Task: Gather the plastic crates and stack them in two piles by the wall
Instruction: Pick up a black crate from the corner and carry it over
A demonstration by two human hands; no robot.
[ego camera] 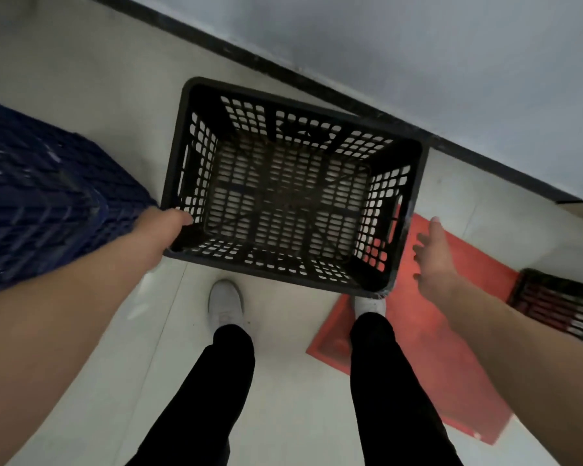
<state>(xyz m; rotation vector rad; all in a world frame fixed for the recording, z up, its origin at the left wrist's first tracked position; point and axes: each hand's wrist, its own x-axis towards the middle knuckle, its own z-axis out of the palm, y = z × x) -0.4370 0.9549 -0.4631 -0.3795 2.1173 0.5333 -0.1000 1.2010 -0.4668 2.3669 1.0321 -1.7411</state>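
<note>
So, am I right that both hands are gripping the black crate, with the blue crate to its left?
The head view shows only the left hand gripping the black crate; the right hand is open beside it. The blue crate is to its left.

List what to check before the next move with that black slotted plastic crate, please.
1. Left hand grips the black slotted plastic crate's near left corner: ok.
2. Right hand on the crate: not ok; open, beside its right wall, apart.
3. Crate empty: ok; floor shows through its base.
4. Footing: not ok; right white shoe seems to stand on the red flat sheet, possible slip.
5. Blue lattice crate at left steady as a pile: cannot tell; blurred.
</note>
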